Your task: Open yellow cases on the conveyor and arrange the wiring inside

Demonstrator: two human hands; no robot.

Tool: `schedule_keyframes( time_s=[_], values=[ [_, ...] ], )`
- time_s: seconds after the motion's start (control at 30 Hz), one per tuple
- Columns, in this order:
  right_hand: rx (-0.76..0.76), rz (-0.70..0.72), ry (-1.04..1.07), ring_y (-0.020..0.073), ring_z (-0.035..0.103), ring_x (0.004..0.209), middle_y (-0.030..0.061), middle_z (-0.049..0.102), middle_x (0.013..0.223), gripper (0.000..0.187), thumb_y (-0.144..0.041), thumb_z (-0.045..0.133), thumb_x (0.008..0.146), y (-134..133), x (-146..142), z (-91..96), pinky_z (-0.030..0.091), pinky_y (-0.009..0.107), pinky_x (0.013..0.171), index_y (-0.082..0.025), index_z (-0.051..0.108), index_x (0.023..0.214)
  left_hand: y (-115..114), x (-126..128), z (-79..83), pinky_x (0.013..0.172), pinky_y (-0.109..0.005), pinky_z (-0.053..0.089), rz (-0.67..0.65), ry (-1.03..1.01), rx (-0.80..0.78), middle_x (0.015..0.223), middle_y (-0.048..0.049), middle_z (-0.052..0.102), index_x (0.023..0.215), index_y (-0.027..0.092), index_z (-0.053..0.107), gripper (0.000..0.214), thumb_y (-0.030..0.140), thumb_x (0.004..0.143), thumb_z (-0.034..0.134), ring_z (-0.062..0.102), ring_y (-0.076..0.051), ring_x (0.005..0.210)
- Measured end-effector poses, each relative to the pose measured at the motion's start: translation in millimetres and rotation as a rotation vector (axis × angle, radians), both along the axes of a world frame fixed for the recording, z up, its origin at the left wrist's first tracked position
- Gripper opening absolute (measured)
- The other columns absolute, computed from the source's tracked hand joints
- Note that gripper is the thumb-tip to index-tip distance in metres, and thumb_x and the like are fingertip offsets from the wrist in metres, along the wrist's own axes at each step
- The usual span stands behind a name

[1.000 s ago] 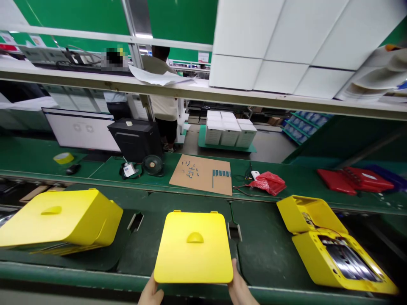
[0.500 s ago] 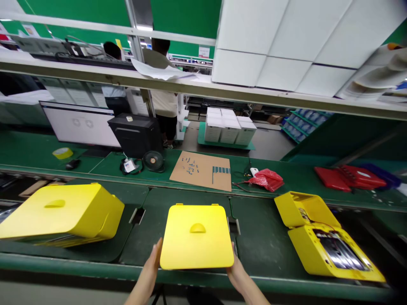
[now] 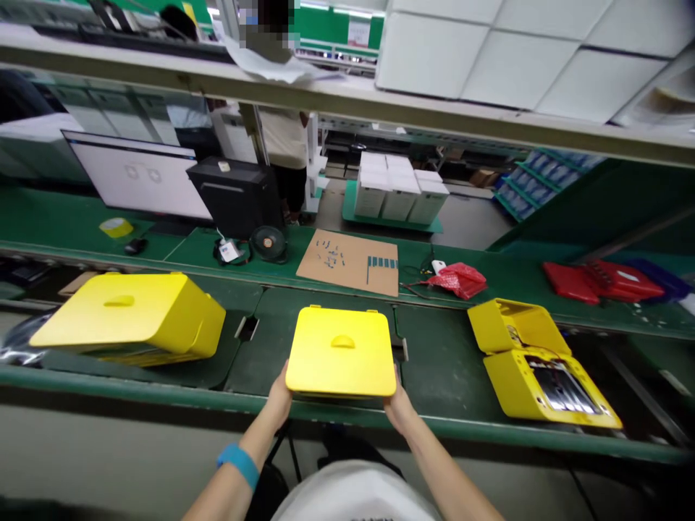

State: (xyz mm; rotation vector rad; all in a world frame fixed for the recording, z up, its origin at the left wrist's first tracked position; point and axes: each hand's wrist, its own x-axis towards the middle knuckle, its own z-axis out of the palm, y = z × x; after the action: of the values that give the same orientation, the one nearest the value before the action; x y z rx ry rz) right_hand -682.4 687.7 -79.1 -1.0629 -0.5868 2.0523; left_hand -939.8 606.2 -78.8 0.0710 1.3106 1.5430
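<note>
A closed yellow case (image 3: pixel 341 352) with a small domed bump on its lid lies on the dark green conveyor belt (image 3: pixel 439 362) straight ahead. My left hand (image 3: pixel 279 399) grips its near left corner and my right hand (image 3: pixel 399 405) grips its near right corner. A blue band sits on my left wrist. Another closed yellow case (image 3: pixel 135 316) rests on the belt to the left. To the right, an open yellow case (image 3: pixel 535 369) shows dark parts inside its lower half.
Behind the belt runs a green bench with a cardboard sheet (image 3: pixel 350 262) carrying small parts, a red bag (image 3: pixel 457 278), red trays (image 3: pixel 602 281), a small fan (image 3: pixel 268 242), a black box (image 3: pixel 234 195), a monitor (image 3: pixel 138 175) and yellow tape (image 3: pixel 116 227). Another person stands beyond the shelf.
The view has pulled back and tilted down, so my forearms now show. Both hands have closed further around the near corners of the middle yellow case.
</note>
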Motion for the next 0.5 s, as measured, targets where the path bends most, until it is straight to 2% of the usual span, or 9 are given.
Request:
schedule_keyframes(
  time_s=[0.13, 0.27, 0.4, 0.5],
  values=[
    [0.025, 0.056, 0.001, 0.0236, 0.045, 0.129, 0.0059, 0.059, 0.128, 0.063, -0.066, 0.055, 0.077, -0.2, 0.5, -0.7, 0.033, 0.041, 0.114, -0.02, 0.062, 0.119, 3.4, -7.0, 8.7, 0.11, -0.041, 0.038, -0.063, 0.032, 0.036, 0.115, -0.0108, 0.067, 0.106, 0.013, 0.066, 0.037, 0.04, 0.081, 0.06, 0.058, -0.025, 0.115],
    [0.048, 0.007, -0.008, 0.0232, 0.046, 0.129, 0.0028, 0.058, 0.13, 0.057, -0.063, 0.055, 0.079, 8.4, -2.1, 6.3, 0.033, 0.04, 0.114, -0.022, 0.062, 0.118, 11.8, -7.3, 15.3, 0.109, -0.042, 0.037, -0.103, 0.027, 0.004, 0.115, -0.0134, 0.067, 0.107, 0.012, 0.066, 0.048, 0.052, 0.086, 0.05, 0.056, -0.026, 0.118],
    [0.072, 0.011, -0.004, 0.0214, 0.042, 0.132, -0.0003, 0.058, 0.131, 0.055, -0.064, 0.049, 0.081, 34.5, -9.5, 23.3, 0.03, 0.039, 0.116, -0.025, 0.061, 0.118, 37.9, -12.1, 29.2, 0.107, -0.043, 0.039, -0.167, 0.028, -0.022, 0.115, -0.0142, 0.067, 0.11, 0.014, 0.065, 0.06, 0.064, 0.082, 0.046, 0.052, -0.028, 0.122],
    [0.088, 0.063, -0.007, 0.0209, 0.042, 0.132, 0.0011, 0.058, 0.131, 0.06, -0.067, 0.041, 0.083, 56.1, -14.9, 38.1, 0.031, 0.039, 0.115, -0.025, 0.059, 0.121, 62.8, -20.5, 42.2, 0.102, -0.045, 0.043, -0.217, 0.034, -0.028, 0.114, -0.0151, 0.067, 0.108, 0.014, 0.064, 0.064, 0.068, 0.082, 0.041, 0.056, -0.03, 0.117]
  ],
)
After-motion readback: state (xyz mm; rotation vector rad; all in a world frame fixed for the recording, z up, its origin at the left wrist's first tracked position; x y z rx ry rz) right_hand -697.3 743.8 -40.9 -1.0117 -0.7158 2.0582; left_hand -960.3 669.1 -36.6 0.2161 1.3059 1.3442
